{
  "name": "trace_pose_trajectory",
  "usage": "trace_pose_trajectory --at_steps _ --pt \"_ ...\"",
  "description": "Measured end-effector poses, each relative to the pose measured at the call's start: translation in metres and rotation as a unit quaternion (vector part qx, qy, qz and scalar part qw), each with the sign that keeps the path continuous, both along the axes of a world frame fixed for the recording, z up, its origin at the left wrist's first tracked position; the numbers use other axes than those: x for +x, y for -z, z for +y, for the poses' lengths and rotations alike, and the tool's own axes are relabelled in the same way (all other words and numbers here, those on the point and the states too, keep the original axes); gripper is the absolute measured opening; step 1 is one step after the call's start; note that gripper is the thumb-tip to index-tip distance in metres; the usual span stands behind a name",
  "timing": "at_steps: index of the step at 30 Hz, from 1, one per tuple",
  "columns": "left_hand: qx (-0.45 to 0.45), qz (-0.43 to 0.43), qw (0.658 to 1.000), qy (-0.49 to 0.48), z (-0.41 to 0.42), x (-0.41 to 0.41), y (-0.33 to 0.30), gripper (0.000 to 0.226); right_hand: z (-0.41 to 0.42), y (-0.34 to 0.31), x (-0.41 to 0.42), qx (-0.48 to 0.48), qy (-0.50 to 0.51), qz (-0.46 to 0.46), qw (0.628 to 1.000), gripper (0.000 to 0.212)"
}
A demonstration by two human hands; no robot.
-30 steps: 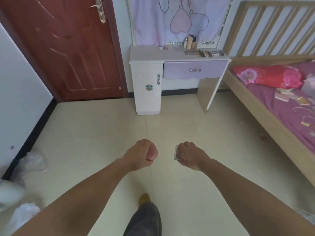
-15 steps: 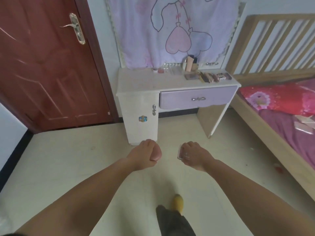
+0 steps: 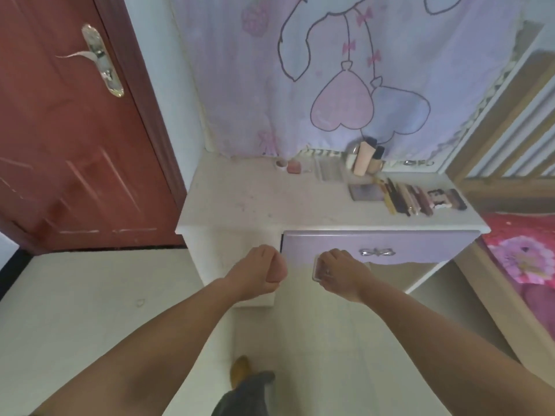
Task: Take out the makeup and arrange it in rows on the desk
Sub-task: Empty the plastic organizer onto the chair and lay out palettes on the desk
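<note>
My left hand (image 3: 258,270) is curled round a small pink rounded item (image 3: 278,269), of which only the end shows. My right hand (image 3: 341,271) grips a flat pale case (image 3: 315,268) by its edge. Both hands hang in front of the white desk (image 3: 246,205), just below its top. On the desk's right side a row of makeup sticks and palettes (image 3: 420,199) lies side by side. Behind it stand upright tubes (image 3: 365,160). A small pink block (image 3: 293,167) and a tiny cup (image 3: 281,165) sit at the back.
A lilac drawer (image 3: 420,244) with a bow handle is closed under the desk top. A red door (image 3: 75,130) stands to the left. The wooden bed (image 3: 510,250) with pink bedding runs along the right. A printed curtain (image 3: 330,70) hangs behind the desk.
The desk has come much nearer and now fills the middle of the view. Both hands keep the same hold on their items.
</note>
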State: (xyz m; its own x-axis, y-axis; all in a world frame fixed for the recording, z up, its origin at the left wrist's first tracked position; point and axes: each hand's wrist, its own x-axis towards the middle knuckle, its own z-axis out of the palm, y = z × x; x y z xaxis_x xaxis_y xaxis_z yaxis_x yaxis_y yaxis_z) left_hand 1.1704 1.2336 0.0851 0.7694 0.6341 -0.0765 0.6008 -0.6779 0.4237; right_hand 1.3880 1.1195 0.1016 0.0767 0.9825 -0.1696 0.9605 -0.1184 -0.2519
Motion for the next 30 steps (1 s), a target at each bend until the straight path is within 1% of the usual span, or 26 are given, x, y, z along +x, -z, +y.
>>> trace_pose_trajectory --at_steps 5,8,12,14,19,22,25,30 --pt "-0.005 0.000 1.000 0.012 0.115 0.053 0.006 0.056 0.110 0.011 0.046 0.005 0.012 -0.003 1.000 0.036" --pt "-0.019 0.013 0.999 0.025 0.178 0.084 0.007 0.059 0.169 0.012 0.070 -0.014 0.035 -0.001 0.999 0.042" --pt "-0.015 0.040 0.998 0.049 0.246 0.128 0.007 0.058 0.234 0.011 0.099 -0.015 0.058 0.013 0.998 0.040" --pt "-0.018 0.056 0.996 0.060 0.270 0.150 0.012 0.057 0.260 0.017 0.116 -0.027 0.048 0.013 0.998 0.038" --pt "0.003 0.072 0.993 0.090 0.305 0.189 0.028 0.054 0.312 0.034 0.151 -0.039 -0.016 -0.008 0.999 0.039" --pt "0.010 0.101 0.989 0.110 0.319 0.205 0.040 0.055 0.335 0.045 0.170 -0.047 -0.061 -0.036 0.996 0.040" --pt "0.028 0.129 0.982 0.135 0.328 0.217 0.051 0.056 0.346 0.059 0.181 -0.062 -0.096 -0.058 0.992 0.043" --pt "0.063 0.149 0.973 0.167 0.334 0.227 0.057 0.063 0.351 0.069 0.188 -0.054 -0.120 -0.100 0.986 0.050"
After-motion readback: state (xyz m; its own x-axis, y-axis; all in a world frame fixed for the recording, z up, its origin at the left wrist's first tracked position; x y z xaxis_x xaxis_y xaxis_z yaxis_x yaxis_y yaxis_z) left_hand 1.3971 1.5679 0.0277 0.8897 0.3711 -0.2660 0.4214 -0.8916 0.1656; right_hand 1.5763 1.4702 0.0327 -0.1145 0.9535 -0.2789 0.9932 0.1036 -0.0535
